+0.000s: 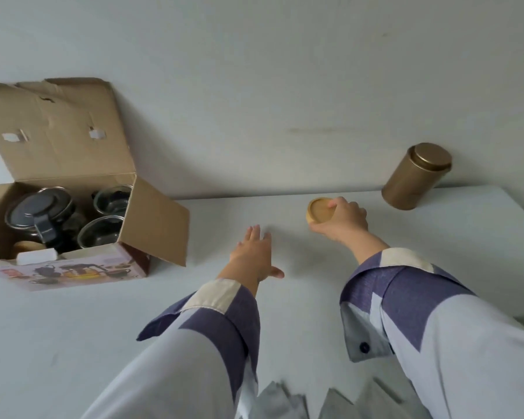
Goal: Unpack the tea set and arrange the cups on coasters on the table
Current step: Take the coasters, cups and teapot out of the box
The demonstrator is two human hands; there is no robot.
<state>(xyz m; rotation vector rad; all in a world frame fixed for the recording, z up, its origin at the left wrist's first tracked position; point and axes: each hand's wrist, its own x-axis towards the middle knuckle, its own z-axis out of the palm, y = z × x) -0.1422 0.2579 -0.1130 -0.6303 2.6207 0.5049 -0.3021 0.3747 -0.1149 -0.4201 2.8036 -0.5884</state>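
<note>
Since the cups need coasters under them first, it makes sense that nothing glass has left the box yet. Nearest to the camera, the left hand (256, 255) is stretched out flat over the white table (73, 328), fingers straight and spread, holding nothing. I can't tell if it's actually touching the surface, but my guess is it's steadying or marking out space. A bit further out, the right hand (342, 220) has its fingers curled round a wooden coaster (319, 210), tipped up on edge rather than lying flat, so I'd say it's about to be set down, not placed yet. Off to the left, the cardboard box (152, 225) sits open with its lid flap leaning back on the wall, which keeps the contents reachable. Inside are a glass teapot (40, 211) with a dark lid, two glass cups (100, 232), and what looks like another coaster in the near corner. Far right by the wall stands a gold tin (415, 176), well apart from everything.
</note>
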